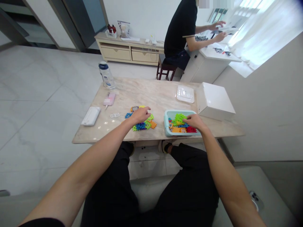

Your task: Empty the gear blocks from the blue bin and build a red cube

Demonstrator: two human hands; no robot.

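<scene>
My left hand [141, 115] hovers over a loose pile of colourful toothed plastic building pieces [141, 125] on the table. Its fingers stretch to the right, apart, and nothing shows in them. Part of the pile is hidden beneath this hand. On the right, my right hand [195, 121] reaches into a pale blue plastic basket [167, 128], its fingers closed on the edge of a bright green toothed building piece [180, 118]. Orange, red, blue and white window-shaped pieces lie below in the basket. Two small white window-shaped pieces [115, 115] rest left of the pile.
A white box [216, 101] and a clear plastic container [185, 94] stand behind the basket. At the left are a water bottle [107, 75], a pink item [109, 99] and a white packet [91, 116]. Another person [181, 31] sits at a farther desk.
</scene>
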